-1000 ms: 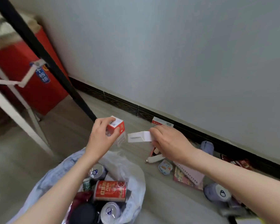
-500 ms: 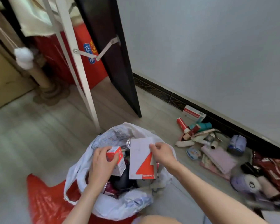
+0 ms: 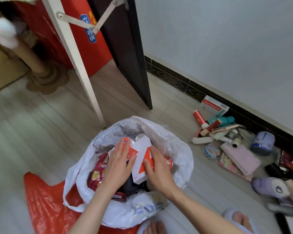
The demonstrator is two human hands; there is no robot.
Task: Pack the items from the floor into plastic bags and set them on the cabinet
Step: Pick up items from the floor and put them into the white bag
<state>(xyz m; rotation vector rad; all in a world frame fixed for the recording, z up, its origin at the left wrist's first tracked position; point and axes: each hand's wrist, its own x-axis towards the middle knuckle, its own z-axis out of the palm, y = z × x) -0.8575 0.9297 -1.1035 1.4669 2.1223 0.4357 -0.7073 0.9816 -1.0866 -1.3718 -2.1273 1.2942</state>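
Hands (image 3: 139, 164) pressing boxes (image 3: 141, 159) into white bag (image 3: 181, 149), snack packet (image 3: 100, 168) inside

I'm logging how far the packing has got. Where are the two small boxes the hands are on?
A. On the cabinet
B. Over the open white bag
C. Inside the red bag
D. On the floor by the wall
B: the left hand and right hand press the red box and white box onto items in the white bag.

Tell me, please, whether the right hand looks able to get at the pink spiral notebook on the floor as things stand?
Probably yes: the pink spiral notebook lies uncovered to the right of the white plastic bag, with bare floor between. The right hand only rests flat on a white box.
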